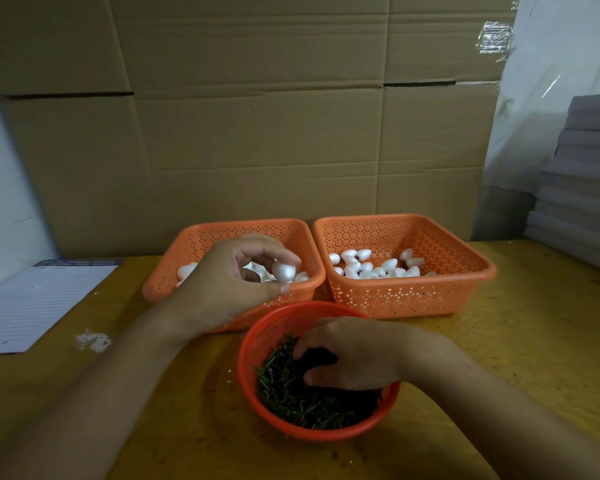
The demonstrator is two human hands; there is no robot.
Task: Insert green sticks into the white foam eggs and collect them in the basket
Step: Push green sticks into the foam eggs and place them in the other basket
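Over the left orange basket point(174, 261), my left hand point(229, 285) pinches a white foam egg point(283, 270) between fingertips and thumb. More white eggs point(187, 270) lie in that basket. The right orange basket point(465, 271) holds several white foam eggs point(371, 268). In front stands a round red basket point(267, 327) full of green sticks point(291, 393). My right hand point(354, 351) reaches into it with fingers curled down among the sticks; whether it holds one is hidden.
The baskets stand on a yellow wooden table point(516, 341). A lined notepad point(32, 303) lies at the left, with white crumbs point(94, 341) beside it. A cardboard wall point(257, 133) closes the back. Grey stacked sheets point(579, 202) rise at the right.
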